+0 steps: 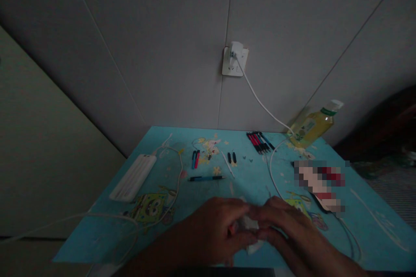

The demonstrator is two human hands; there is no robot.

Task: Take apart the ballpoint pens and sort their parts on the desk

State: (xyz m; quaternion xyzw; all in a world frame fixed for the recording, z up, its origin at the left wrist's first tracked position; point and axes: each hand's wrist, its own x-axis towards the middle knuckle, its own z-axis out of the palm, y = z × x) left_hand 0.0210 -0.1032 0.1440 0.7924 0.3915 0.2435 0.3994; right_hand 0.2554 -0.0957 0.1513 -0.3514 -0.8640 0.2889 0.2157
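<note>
Near the table's front edge, my left hand (224, 227) and my right hand (286, 225) meet with curled fingers. Between them is a thin, white, crumpled piece (254, 246) that looks like tissue or wrapping; its kind is not clear. A small red-orange bit (231, 228) shows inside my left fingers. Beyond the hands lies a blue and black pen (206, 178). Farther back are two short pen barrels (195, 159), blue and red, a thin white stick like a refill (227, 163), and two black grip sleeves (232, 158).
Several pens (260, 143) lie in a row at the back right, near a bottle of yellow liquid (312, 127). A white power strip (134, 177) is at left. A phone-like, blurred-out object (316, 186) lies at right. White cable (271, 169) runs from the wall charger (235, 52) across the blue table (107, 229).
</note>
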